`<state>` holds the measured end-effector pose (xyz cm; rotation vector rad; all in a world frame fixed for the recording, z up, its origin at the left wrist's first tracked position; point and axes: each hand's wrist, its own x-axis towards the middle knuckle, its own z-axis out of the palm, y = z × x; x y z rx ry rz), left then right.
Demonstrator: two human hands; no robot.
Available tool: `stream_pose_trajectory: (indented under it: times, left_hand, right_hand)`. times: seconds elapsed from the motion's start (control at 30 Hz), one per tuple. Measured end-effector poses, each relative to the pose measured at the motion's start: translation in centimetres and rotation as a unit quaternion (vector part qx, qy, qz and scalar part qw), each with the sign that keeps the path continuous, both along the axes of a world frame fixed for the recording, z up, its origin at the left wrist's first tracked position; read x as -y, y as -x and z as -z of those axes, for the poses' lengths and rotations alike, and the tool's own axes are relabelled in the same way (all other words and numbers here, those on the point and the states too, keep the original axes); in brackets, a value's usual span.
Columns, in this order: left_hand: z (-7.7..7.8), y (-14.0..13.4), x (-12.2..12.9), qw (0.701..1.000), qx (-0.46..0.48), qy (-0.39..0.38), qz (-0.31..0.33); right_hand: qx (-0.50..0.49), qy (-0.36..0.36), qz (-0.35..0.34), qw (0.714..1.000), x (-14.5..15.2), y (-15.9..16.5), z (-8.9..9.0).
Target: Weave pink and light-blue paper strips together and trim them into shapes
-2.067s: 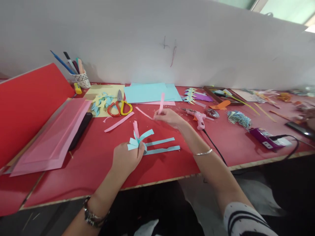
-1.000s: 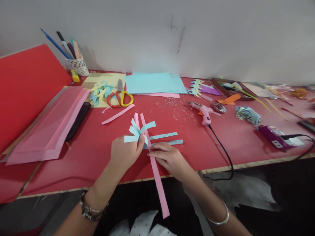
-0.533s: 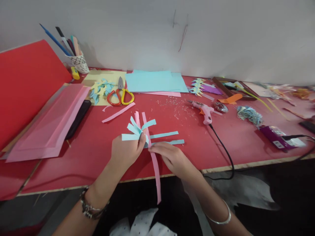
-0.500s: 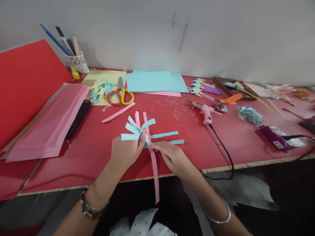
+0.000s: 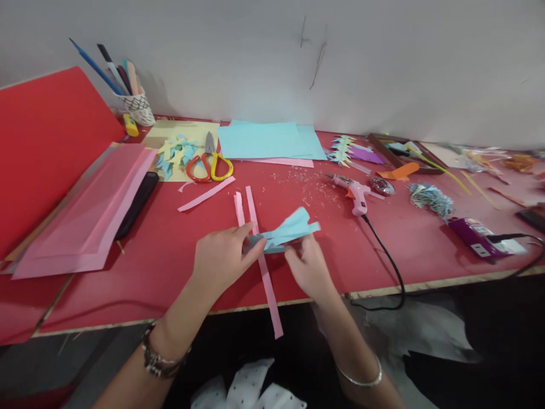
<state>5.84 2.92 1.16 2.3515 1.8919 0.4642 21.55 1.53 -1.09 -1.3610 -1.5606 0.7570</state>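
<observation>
Light blue paper strips point(image 5: 292, 227) lie bunched together and point to the right, just above the red table. My left hand point(image 5: 223, 253) pinches their left end, its thumb pressing where they cross a long pink paper strip point(image 5: 269, 289). My right hand point(image 5: 310, 267) is closed around the strips' right part, with its fingertips partly hidden behind the paper. The long pink strip runs under the blue ones and hangs past the table's front edge. Another pink strip point(image 5: 239, 208) stands up beyond my left fingers.
Scissors point(image 5: 209, 165) lie by paper scraps point(image 5: 176, 152). Blue sheets point(image 5: 259, 140) rest at the back. On the right are a pink glue gun point(image 5: 355, 193) with its black cord and a purple power strip point(image 5: 479, 238). Pink sheets point(image 5: 85, 210) and a pen cup point(image 5: 138, 108) stand left.
The blue strips that fanned out left over my left hand now point right, gathered with the others. My right hand has moved right, from the pink strip to the blue strips.
</observation>
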Motion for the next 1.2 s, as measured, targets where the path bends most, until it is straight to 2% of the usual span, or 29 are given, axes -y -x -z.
stream_pose_trajectory:
  times: [0.17, 0.27, 0.33, 0.43, 0.5, 0.63, 0.73, 1.1, 1.2]
  left_hand:
    - [0.1, 0.1, 0.0, 0.999, -0.028, 0.023, -0.001]
    - [0.3, 0.3, 0.1, 0.998, -0.049, 0.026, 0.007]
    - [0.5, 0.4, 0.2, 0.998, -0.052, 0.024, 0.026]
    - [0.6, 0.5, 0.3, 0.998, -0.045, 0.021, 0.050]
    - [0.6, 0.5, 0.3, 0.997, -0.042, 0.022, 0.054]
    - [0.5, 0.2, 0.5, 0.998, -0.048, 0.012, 0.042]
    - [0.4, -0.2, 0.6, 0.998, -0.053, 0.004, 0.034]
    - [0.3, -0.2, 0.7, 0.998, -0.054, -0.003, 0.043]
    - [0.2, -0.2, 0.7, 0.998, -0.046, -0.010, 0.044]
  right_hand:
    - [-0.069, -0.053, 0.164, 0.983, 0.2, -3.3, 0.4]
    - [0.017, -0.106, 0.224, 0.969, 0.6, -4.3, -0.1]
    - [0.125, -0.153, 0.194, 0.961, 0.8, -4.1, -0.4]
    - [0.262, -0.189, 0.073, 0.944, 0.9, -2.9, -0.7]
    - [0.312, -0.169, 0.024, 0.935, 0.7, -1.9, -0.7]
    - [0.390, -0.102, 0.028, 0.915, 0.3, -0.4, -0.7]
    - [0.415, -0.065, 0.032, 0.907, 0.2, -0.1, -0.9]
    - [0.416, 0.019, -0.013, 0.909, -0.6, -0.6, -2.1]
    - [0.428, 0.018, -0.014, 0.903, -1.1, -0.5, -2.6]
